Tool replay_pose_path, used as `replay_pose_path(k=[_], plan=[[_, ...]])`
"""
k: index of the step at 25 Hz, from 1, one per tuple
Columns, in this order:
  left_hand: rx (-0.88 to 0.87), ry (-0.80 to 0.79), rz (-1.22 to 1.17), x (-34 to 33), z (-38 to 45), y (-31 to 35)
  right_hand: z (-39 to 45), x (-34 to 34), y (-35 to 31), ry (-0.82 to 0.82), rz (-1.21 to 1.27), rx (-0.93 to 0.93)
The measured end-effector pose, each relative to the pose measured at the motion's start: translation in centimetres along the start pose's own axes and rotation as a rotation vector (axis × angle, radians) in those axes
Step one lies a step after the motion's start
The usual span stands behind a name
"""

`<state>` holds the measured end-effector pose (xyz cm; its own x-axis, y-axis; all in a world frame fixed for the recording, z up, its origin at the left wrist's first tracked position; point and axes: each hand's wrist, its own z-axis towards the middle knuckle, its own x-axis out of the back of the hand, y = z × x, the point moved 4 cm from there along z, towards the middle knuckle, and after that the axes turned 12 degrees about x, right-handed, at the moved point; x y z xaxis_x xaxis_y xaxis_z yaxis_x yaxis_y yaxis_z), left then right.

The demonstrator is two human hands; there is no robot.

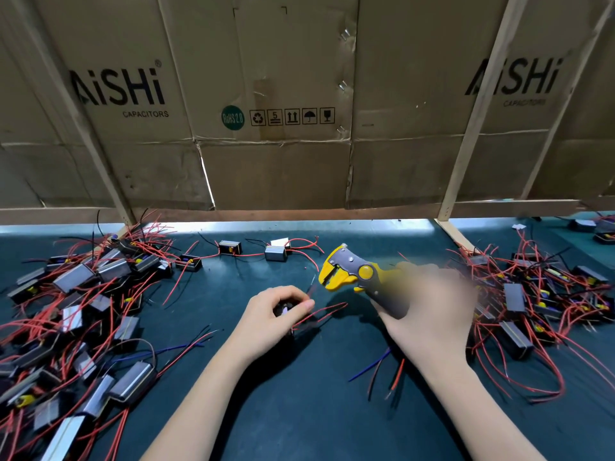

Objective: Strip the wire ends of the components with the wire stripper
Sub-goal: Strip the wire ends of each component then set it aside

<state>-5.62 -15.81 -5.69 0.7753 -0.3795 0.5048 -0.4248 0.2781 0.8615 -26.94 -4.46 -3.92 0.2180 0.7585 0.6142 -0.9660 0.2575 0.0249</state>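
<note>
Left hand (278, 309) curled round a small dark component (285, 308), w/ one thin wire end (312, 289) sticking up toward the tool; other red leads trail off to the right over the bench (299, 410). Right hand (429, 307) blurred, wrapped round the handles of the yellow wire stripper (346, 272), held just above the bench, jaws gaping and just beside that wire tip, not yet on it as far as can be told. Loose blue and red wires (382, 364) under the right wrist. Big heap of components (76, 311) w/ red leads on the left, another heap (539, 294) on the right; which is done vs. waiting can't be told, ends too small. Prob. mid-batch, plenty left. Cardboard wall (276, 94) behind.
</note>
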Motion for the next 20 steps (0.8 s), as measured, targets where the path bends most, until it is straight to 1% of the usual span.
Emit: replay_pose_path(k=[1,2,4,5,6,7,8,9,10,12,13,14,15,16,18,19,20], plan=[[-0.027,0.033,0.092,0.5,-0.2,0.1,0.0,0.2,0.2,0.007,0.027,-0.040],[-0.015,0.040,0.169,1.0,-0.2,0.1,0.1,0.3,0.5,0.015,0.052,-0.074],[0.061,0.055,0.289,1.7,-0.3,0.2,0.3,0.6,1.0,0.031,0.099,-0.128],[0.087,0.086,0.294,1.5,-0.4,0.5,0.3,0.8,1.2,0.038,0.124,-0.149],[0.119,0.132,0.231,0.9,-0.7,1.0,0.4,0.9,1.2,0.047,0.151,-0.161],[0.155,0.183,0.112,-0.1,-1.1,1.3,0.5,1.1,1.2,0.058,0.174,-0.170],[0.207,0.195,-0.019,-1.3,-1.5,2.0,0.5,1.3,1.2,0.071,0.191,-0.178],[0.262,0.153,-0.170,-2.6,-1.7,2.3,0.6,1.5,1.1,0.086,0.209,-0.186],[0.311,0.046,-0.341,-4.2,-1.8,2.7,0.7,1.8,1.0,0.103,0.229,-0.196],[0.415,-0.287,-0.735,-6.7,-2.1,3.7,0.8,2.2,0.9,0.133,0.280,-0.210],[0.432,-0.386,-0.844,-7.0,-2.0,4.0,0.9,2.4,0.8,0.149,0.317,-0.209],[0.385,-0.417,-0.830,-6.5,-1.9,4.2,1.0,2.6,0.8,0.164,0.361,-0.198],[0.311,-0.374,-0.753,-5.6,-1.5,4.1,1.1,2.8,0.7,0.171,0.411,-0.176],[0.239,-0.266,-0.661,-4.2,-1.0,3.9,1.3,2.9,0.5,0.164,0.470,-0.149],[0.150,0.066,-0.506,-0.2,0.0,2.9,1.4,2.6,0.0,0.071,0.643,-0.103],[0.124,0.270,-0.396,2.2,0.2,2.0,1.4,2.3,-0.4,-0.018,0.738,-0.084],[0.132,0.490,-0.239,4.8,0.2,0.8,1.2,1.9,-0.7,-0.121,0.802,-0.053]])
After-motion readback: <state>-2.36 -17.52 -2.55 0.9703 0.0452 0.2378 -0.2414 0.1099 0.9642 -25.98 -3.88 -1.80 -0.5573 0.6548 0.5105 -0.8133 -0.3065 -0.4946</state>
